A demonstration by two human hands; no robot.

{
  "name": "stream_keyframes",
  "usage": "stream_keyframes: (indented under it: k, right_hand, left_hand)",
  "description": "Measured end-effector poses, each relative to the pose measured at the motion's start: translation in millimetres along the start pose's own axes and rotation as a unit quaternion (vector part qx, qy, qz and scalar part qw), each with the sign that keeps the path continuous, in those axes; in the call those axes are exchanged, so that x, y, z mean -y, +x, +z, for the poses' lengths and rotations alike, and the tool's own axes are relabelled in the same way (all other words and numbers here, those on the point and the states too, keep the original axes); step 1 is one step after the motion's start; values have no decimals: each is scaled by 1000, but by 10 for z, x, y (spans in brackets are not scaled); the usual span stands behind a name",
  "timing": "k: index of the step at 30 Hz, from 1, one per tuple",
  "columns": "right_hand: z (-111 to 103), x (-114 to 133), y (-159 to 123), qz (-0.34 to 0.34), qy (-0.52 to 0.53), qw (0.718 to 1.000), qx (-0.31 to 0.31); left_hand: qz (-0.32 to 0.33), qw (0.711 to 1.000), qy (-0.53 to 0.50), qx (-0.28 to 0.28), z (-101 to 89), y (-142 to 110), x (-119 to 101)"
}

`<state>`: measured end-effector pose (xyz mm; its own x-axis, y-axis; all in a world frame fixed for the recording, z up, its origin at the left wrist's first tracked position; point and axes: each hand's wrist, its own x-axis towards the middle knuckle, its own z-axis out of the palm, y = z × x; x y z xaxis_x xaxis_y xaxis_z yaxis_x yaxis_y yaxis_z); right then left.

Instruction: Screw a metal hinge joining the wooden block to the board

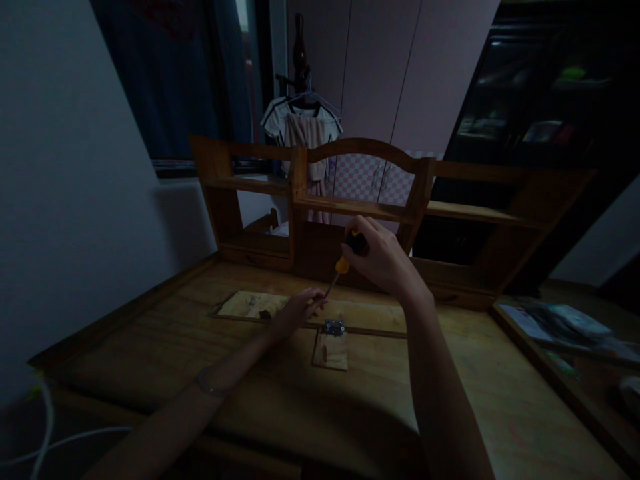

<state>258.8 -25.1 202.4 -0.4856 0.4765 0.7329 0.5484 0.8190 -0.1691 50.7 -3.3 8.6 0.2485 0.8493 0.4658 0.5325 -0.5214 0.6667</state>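
My right hand (377, 257) is closed around the black and yellow handle of a screwdriver (343, 265). The screwdriver slants down to the left, its thin shaft reaching the fingertips of my left hand (300, 307). Those fingers are pinched together at the tip, low over a long pale wooden board (373, 313); whether they grip the shaft or a small piece there is too dark to tell. Just right of my left hand, a small metal hinge (334, 327) with holes lies where the long board meets a short wooden piece (331, 352).
Both boards lie on a wooden desk (240, 380). A small dark object (265, 314) rests on the long board's left part. Behind stands a wooden shelf unit (357, 210). Papers and plastic packets (570, 327) lie at the right, and a white cable (49, 413) hangs at the left.
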Motion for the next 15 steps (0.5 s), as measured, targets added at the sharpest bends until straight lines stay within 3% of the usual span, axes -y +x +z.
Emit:
stream_keyframes:
  k: [9, 12, 15]
  right_hand:
    - [-67, 11, -1, 8, -8, 1000, -11]
    - [-124, 3, -8, 5, -3, 1000, -21]
    - [-204, -4, -23, 3, -1, 1000, -29]
  left_hand:
    - [-43, 999, -10, 13, -3, 9, 7]
    - [-60, 997, 40, -30, -51, 41, 30]
    - [-60, 985, 131, -96, -259, 62, 216]
